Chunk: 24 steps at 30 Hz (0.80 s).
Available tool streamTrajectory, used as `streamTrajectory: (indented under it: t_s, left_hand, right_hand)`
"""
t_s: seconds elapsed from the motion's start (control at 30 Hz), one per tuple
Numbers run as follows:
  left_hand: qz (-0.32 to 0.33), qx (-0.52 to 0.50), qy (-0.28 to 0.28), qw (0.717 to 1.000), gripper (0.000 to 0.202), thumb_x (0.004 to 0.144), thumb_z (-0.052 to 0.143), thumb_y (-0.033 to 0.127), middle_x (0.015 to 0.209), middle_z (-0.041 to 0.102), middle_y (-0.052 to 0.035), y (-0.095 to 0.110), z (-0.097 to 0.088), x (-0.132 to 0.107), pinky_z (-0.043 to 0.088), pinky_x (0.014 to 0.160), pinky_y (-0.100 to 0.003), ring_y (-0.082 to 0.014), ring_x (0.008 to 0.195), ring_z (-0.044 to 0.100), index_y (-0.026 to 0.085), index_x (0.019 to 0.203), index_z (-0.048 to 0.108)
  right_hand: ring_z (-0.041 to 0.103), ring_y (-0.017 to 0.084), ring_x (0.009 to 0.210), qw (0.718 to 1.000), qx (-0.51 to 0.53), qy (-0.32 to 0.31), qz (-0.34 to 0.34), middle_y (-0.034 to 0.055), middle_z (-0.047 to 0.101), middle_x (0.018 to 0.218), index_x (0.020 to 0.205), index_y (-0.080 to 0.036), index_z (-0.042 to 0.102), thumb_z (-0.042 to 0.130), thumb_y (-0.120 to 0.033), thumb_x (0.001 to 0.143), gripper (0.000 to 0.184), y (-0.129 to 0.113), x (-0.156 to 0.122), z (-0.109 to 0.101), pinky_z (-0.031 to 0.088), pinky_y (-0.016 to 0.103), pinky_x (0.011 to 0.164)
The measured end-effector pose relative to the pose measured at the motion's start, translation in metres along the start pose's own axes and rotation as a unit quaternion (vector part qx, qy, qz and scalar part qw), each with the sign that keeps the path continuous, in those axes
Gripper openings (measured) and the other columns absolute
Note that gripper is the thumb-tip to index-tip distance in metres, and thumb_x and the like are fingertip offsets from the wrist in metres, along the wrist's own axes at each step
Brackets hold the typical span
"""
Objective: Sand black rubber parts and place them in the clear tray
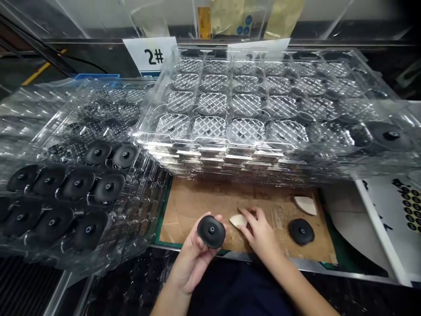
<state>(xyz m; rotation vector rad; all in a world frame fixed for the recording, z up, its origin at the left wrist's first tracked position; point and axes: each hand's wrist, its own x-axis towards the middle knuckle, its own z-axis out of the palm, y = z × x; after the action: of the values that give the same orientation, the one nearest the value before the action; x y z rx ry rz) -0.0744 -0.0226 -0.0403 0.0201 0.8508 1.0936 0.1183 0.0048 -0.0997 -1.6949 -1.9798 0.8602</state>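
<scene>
My left hand [194, 256] holds a round black plastic cap [211, 231] with a small hub at its centre, hub side up, fingers curled round its edge. To its right, my right hand [259, 230] pinches a small cream-coloured pad [238, 220] between thumb and fingers, just over the cardboard sheet [200, 197]. A second black cap [301, 231] lies on the cardboard right of my right hand. Behind that cap rests another cream piece [305, 205], partly covered with something pale.
A tall stack of clear plastic trays [210, 136] stands behind the cardboard. At left, another clear tray [131, 193] holds several black caps [77, 184]. A sign reading 2# [151, 56] stands behind. At right lies a white sheet with round yellow-black stickers [412, 206].
</scene>
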Motion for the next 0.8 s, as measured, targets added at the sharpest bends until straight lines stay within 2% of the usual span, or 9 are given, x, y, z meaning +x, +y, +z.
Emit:
streamTrajectory:
  t_s: [0.07,0.2,0.27,0.37,0.43,0.5,0.6,0.7,0.8]
  left_hand:
    - [0.017,-0.007,0.008,1.0,0.051,0.065,0.076,0.036,0.125,0.062,-0.01,-0.001,0.002,-0.003,0.047,0.093,-0.036,-0.0269,0.11,0.06,0.025,0.112,0.062]
    - [0.028,0.008,0.01,1.0,0.058,0.064,0.075,0.04,0.124,0.062,-0.0107,-0.002,0.009,-0.008,0.04,0.101,-0.039,-0.0275,0.111,0.06,0.024,0.117,0.06]
    - [0.021,0.027,0.009,0.999,0.062,0.065,0.075,0.04,0.126,0.06,-0.0118,-0.002,0.014,-0.009,0.038,0.103,-0.042,-0.0284,0.112,0.058,0.023,0.122,0.056]
    - [0.015,0.055,0.005,0.998,0.068,0.062,0.078,0.039,0.127,0.059,-0.0125,-0.003,0.023,-0.009,0.041,0.098,-0.042,-0.0294,0.111,0.059,0.024,0.124,0.054]
    - [0.025,0.069,0.007,0.997,0.071,0.057,0.081,0.038,0.122,0.062,-0.0115,-0.005,0.03,-0.009,0.047,0.091,-0.038,-0.0272,0.105,0.061,0.024,0.122,0.056]
    - [0.034,0.08,0.014,0.996,0.069,0.054,0.083,0.037,0.115,0.066,-0.0096,-0.008,0.035,-0.01,0.05,0.083,-0.031,-0.0237,0.098,0.063,0.024,0.118,0.06]
    - [0.046,0.105,0.024,0.993,0.065,0.051,0.084,0.037,0.111,0.069,-0.0076,-0.009,0.037,-0.016,0.049,0.079,-0.024,-0.0209,0.098,0.062,0.025,0.112,0.064]
    - [0.055,0.135,0.043,0.988,0.063,0.052,0.084,0.032,0.113,0.068,-0.0067,-0.009,0.037,-0.021,0.048,0.078,-0.021,-0.0211,0.101,0.061,0.027,0.112,0.065]
    - [0.05,0.143,0.028,0.988,0.063,0.052,0.084,0.034,0.113,0.068,-0.008,-0.012,0.041,-0.022,0.048,0.085,-0.027,-0.0251,0.105,0.06,0.025,0.112,0.065]
  right_hand:
    - [0.059,0.027,0.094,0.999,-0.002,-0.005,-0.033,0.0152,0.054,0.11,0.106,-0.019,0.061,0.041,-0.034,0.092,0.029,0.001,-0.003,0.01,0.05,0.044,0.079]
    - [0.06,0.022,0.079,0.995,0.014,-0.027,-0.096,0.0072,0.063,0.081,0.094,-0.021,0.065,0.043,-0.031,0.092,0.024,-0.004,0.002,0.012,0.049,0.037,0.073]
    - [0.06,0.021,0.074,0.994,0.028,-0.024,-0.103,0.0059,0.065,0.076,0.09,-0.021,0.066,0.045,-0.032,0.091,0.024,-0.01,0.011,-0.002,0.049,0.035,0.07]
    - [0.062,0.019,0.081,0.993,0.06,-0.005,-0.098,0.0056,0.067,0.087,0.096,-0.02,0.063,0.046,-0.031,0.092,0.021,-0.031,0.021,-0.037,0.049,0.031,0.072]
    - [0.062,0.017,0.089,0.99,0.095,0.014,-0.106,0.0052,0.066,0.098,0.106,-0.021,0.059,0.045,-0.028,0.093,0.021,-0.051,0.019,-0.06,0.048,0.029,0.077]
    - [0.06,0.017,0.089,0.974,0.145,0.038,-0.169,0.005,0.066,0.097,0.11,-0.022,0.057,0.041,-0.025,0.094,0.022,-0.068,0.013,-0.075,0.047,0.029,0.077]
    - [0.058,0.016,0.073,0.958,0.136,0.006,-0.252,0.0039,0.065,0.081,0.102,-0.019,0.06,0.041,-0.018,0.093,0.021,-0.078,0.002,-0.088,0.044,0.029,0.067]
    - [0.055,0.014,0.067,0.972,0.078,-0.052,-0.215,0.0015,0.063,0.076,0.1,-0.02,0.062,0.045,-0.014,0.091,0.02,-0.079,-0.005,-0.098,0.04,0.027,0.064]
    - [0.057,0.014,0.076,0.957,0.146,0.003,-0.251,0.0027,0.066,0.087,0.108,-0.02,0.059,0.043,-0.011,0.092,0.025,-0.084,-0.006,-0.1,0.042,0.028,0.068]
